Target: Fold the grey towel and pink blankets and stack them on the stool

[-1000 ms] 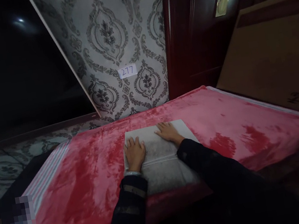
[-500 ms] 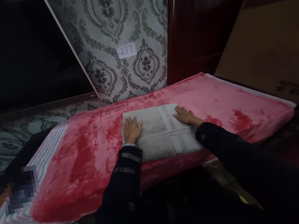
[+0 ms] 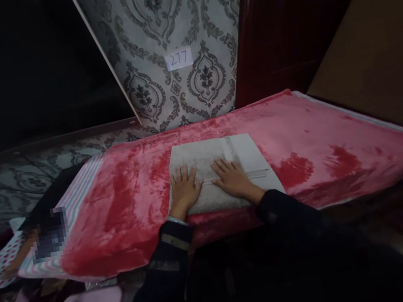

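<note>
- L hand (image 3: pixel 185 192): palm down, fingers spread wide, touching L side of grey cloth (image 3: pixel 201 152).
- 1 pc. grey cloth: flat on red blanket (image 3: pixel 126 210), under both hands, extending fwd. of fingertips & out to R.
- R hand (image 3: pixel 233 181): palm down, fingers fanned, on cloth nr. ctr.

Both sleeves (image 3: pixel 291 214) are dark navy, the left bearing two greyish stripes (image 3: pixel 177 240) and a pale wrist band (image 3: pixel 177 220).

"277", handwritten; white label (image 3: pixel 179 59) on wallpaper (image 3: pixel 195 23)
</note>
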Tool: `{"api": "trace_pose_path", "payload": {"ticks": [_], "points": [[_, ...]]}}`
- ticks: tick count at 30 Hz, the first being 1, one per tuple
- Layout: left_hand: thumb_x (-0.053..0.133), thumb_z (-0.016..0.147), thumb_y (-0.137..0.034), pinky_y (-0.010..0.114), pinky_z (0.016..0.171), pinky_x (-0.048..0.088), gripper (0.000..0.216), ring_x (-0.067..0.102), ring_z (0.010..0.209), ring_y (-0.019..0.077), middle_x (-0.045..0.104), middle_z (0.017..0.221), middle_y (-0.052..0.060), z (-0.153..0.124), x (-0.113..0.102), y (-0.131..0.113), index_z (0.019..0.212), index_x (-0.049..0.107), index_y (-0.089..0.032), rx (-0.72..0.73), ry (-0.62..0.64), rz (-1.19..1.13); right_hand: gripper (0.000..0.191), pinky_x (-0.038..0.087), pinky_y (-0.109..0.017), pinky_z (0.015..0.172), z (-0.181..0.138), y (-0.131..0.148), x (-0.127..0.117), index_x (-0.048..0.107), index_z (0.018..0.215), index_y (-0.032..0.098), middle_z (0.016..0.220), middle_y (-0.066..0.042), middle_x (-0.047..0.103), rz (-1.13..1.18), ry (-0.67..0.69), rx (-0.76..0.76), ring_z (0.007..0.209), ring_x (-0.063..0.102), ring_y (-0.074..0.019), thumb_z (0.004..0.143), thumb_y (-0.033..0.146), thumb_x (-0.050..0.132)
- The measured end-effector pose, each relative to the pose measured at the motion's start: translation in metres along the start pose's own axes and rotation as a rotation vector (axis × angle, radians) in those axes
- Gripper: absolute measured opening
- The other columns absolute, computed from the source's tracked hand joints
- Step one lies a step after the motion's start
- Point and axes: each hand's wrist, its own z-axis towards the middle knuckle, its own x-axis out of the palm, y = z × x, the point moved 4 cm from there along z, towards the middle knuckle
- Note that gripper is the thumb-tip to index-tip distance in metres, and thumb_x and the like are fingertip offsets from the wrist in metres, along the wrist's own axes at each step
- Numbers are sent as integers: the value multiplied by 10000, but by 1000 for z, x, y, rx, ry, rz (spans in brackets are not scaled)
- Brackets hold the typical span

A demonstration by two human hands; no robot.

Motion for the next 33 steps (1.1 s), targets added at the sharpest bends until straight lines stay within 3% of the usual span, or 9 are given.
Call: {"api": "trace_pose_path", "payload": {"ticks": [8,13,17,20,24,27,33], "points": [[351,1025,-495,606,1237,183,609,180,1568,332,240,1693,102,0,-1,-2,1586,364,-259,6,6,-9,636,241,-541,1218,-58,-79,11,334,1602,170,1660,-110,277,-87,-62,177,1536,229,-284,1044,471,282],[380,1023,-468,584,1250,168,601,183,1570,311,257,1688,87,1,-6,-1,1587,360,-263,10,26,-46,631,298,-617,1170,-82,-104,13,311,1610,193,1646,-111,318,-83,-74,239,1530,238,-300,1041,450,225],[369,1032,-453,584,1250,175,574,261,1547,301,318,1663,116,-13,-15,2,1558,410,-227,-6,59,-81,652,253,-627,1186,-73,-75,-9,327,1599,144,1637,-149,322,-44,-111,198,1538,210,-317,1044,473,234],[369,1030,-467,620,1241,167,571,280,1536,319,346,1651,118,-35,-18,3,1553,418,-243,-40,-19,-62,654,198,-563,1226,-54,-18,-19,287,1616,140,1665,-136,253,18,-159,1,1549,181,-300,1050,466,275],[361,1030,-457,598,1230,203,569,249,1548,308,318,1667,86,-56,-9,1,1570,386,-280,-41,-37,-22,653,191,-544,1232,-37,44,-6,342,1595,122,1665,-141,236,56,-46,-172,1544,197,-312,1041,467,346],[343,1035,-441,558,1209,271,564,261,1546,297,308,1670,96,-59,-4,1,1567,395,-260,-42,-31,-15,633,188,-535,1237,-39,55,6,383,1576,111,1667,-137,223,53,-21,-184,1544,198,-307,1041,448,351],[354,1030,-357,519,1204,307,540,261,1550,256,330,1660,73,-60,-5,2,1561,400,-269,-47,-69,-52,638,222,-524,1237,-53,36,15,381,1577,112,1645,-130,290,46,-59,-184,1542,218,-283,1042,450,301]]}}
